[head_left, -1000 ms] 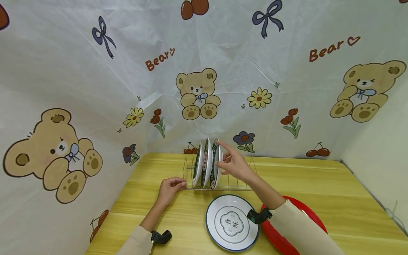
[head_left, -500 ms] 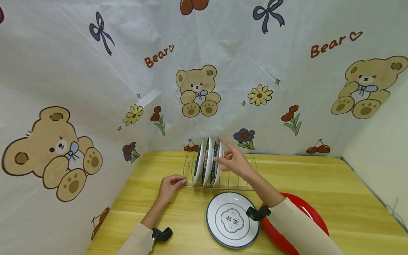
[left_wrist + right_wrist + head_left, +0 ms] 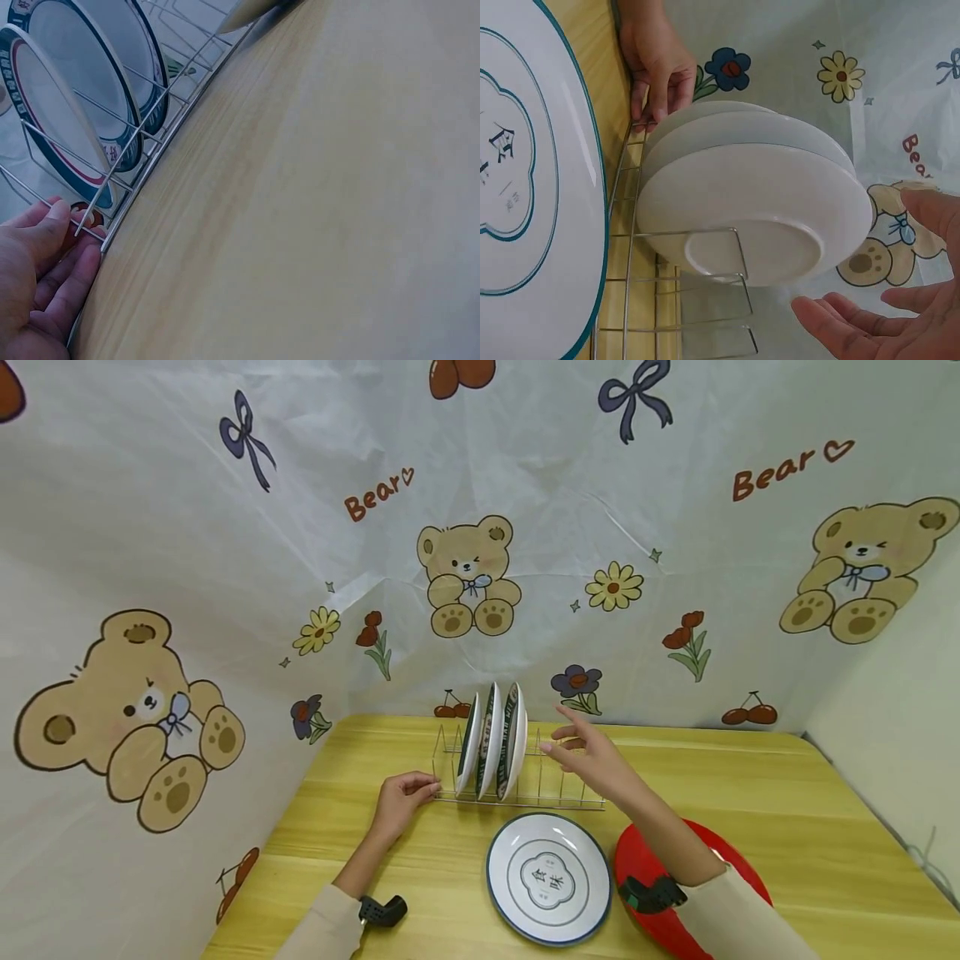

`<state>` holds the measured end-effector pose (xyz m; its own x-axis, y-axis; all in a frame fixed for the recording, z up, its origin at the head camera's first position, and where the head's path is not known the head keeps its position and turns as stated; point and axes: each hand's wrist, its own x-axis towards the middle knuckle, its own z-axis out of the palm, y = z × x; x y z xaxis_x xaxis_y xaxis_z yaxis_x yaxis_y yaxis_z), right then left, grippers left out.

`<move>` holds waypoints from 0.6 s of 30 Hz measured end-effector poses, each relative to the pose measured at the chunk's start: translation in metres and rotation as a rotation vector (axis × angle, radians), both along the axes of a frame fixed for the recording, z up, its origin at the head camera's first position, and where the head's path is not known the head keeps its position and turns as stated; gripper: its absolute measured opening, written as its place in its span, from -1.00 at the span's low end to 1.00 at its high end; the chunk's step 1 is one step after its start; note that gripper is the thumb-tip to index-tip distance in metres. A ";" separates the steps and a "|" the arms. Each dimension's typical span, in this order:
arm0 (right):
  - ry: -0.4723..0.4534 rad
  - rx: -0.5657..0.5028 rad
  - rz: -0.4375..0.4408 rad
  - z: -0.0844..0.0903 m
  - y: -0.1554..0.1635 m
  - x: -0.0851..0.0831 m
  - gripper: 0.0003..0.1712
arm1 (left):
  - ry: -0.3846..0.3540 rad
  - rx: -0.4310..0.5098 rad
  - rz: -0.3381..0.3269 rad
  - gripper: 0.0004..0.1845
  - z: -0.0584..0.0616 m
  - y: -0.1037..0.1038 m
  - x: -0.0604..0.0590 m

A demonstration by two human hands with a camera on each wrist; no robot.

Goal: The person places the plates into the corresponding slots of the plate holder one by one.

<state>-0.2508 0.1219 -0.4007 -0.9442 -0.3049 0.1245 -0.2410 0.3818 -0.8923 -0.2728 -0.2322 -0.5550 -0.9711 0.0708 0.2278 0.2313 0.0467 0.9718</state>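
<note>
Head view shows a silver wire dish rack [image 3: 558, 802] on a yellow wood-grain table [image 3: 420, 885], with three round white plates with dark green patterned rims [image 3: 517, 743] standing on edge, slightly tilted, side by side in neighbouring slots toward its left end. The person's left hand [image 3: 397, 806] pinches the rack's left end between thumb and fingers; the left wrist view shows the fingertips on its wire corner. The right hand [image 3: 596, 764] is free of any object, held just to the right of the rightmost plate and apart from it, above the rack, its index finger extended and the other fingers loosely bent. Right wrist view shows the plates' smooth white undersides facing that hand. In front of the rack, a round white plate with a blue rim and central lettering [image 3: 550, 881] lies flat, near a large red round object [image 3: 637, 856] partly hidden by the right forearm.
</note>
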 end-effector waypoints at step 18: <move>0.052 0.189 -0.197 0.001 0.104 0.067 -0.10 | -0.005 0.026 -0.006 -0.85 0.000 0.001 0.000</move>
<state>-0.1837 0.2254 -0.3999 -0.9813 -0.1389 0.1329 -0.1896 0.5841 -0.7892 -0.2731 -0.2315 -0.5551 -0.9718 0.0703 0.2249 0.2268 0.0200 0.9737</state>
